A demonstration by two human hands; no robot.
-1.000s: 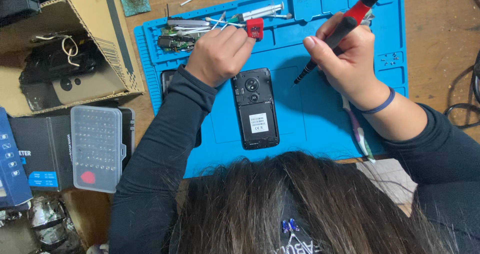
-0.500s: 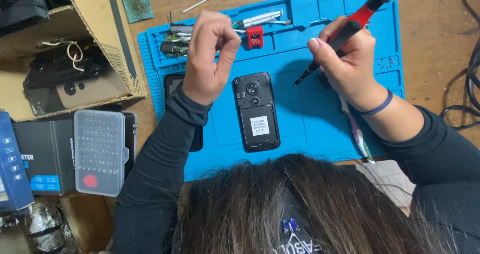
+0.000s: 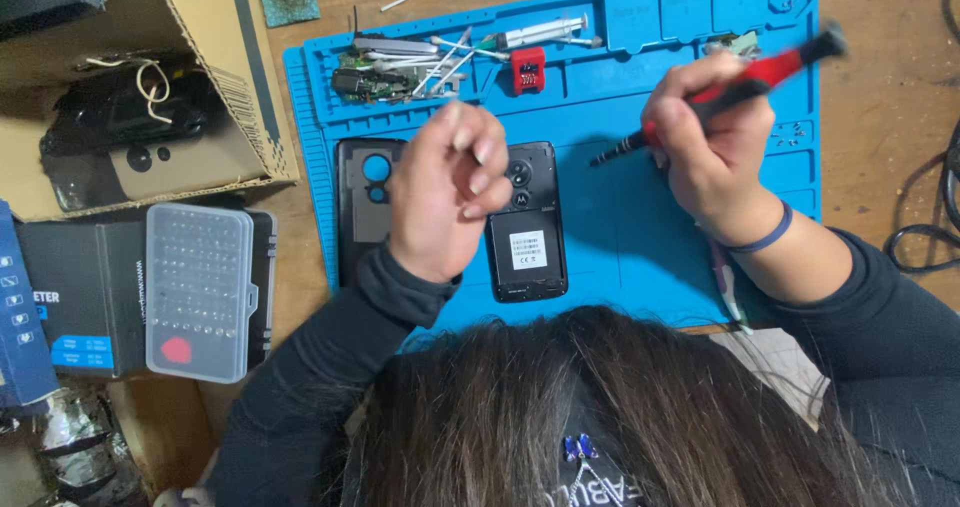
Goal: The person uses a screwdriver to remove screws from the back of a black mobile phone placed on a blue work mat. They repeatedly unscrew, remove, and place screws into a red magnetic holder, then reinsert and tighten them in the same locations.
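Observation:
A black phone (image 3: 527, 247) with its back removed lies on a blue work mat (image 3: 640, 257). Its black back cover (image 3: 362, 202) rests on the mat just to the left. My left hand (image 3: 448, 202) hovers over the gap between cover and phone, fingers curled together with nothing visible in them. To the right of the phone, my right hand (image 3: 712, 157) grips a red and black screwdriver (image 3: 745, 79), blurred, with its tip pointing down-left above the mat. My hair fills the bottom of the view.
The mat's top trays hold swabs, tweezers and small parts (image 3: 420, 62) and a small red piece (image 3: 527, 69). A clear bit case (image 3: 198, 292) lies on a black box at left. A cardboard box (image 3: 250, 77) stands at upper left. Black cables (image 3: 925, 237) run at the right.
My left hand has drawn back from the top tray near the red piece to above the phone, curling its fingers. The screwdriver has swung to a flatter angle in my right hand.

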